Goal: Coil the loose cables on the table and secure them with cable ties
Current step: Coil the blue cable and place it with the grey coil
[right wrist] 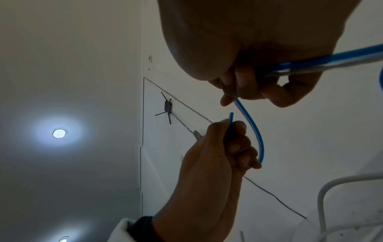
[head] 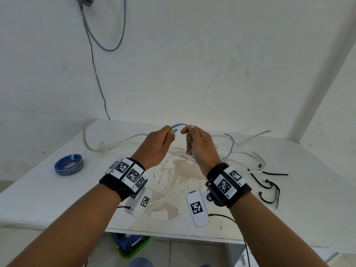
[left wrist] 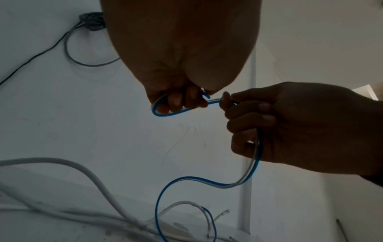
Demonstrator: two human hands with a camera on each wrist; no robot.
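Observation:
Both hands are raised above the white table (head: 77, 191) and hold a thin blue-and-white paired cable (head: 180, 125). My left hand (head: 163, 138) pinches the cable's free end (left wrist: 205, 95), with a small loop curled under its fingers (left wrist: 176, 101). My right hand (head: 192, 139) grips the same cable (left wrist: 256, 155) a short way along; the rest hangs down to the table in a blue curve (head: 232, 143). Thicker white cables (head: 115, 144) lie loose behind the hands. Black cable ties (head: 269, 186) lie at the right.
A coiled blue-and-white cable roll (head: 69, 164) sits at the table's left. A black wire (head: 96, 74) and a grey loop (head: 115, 35) hang on the wall behind. A green and blue basket (head: 133, 244) stands under the table's front edge.

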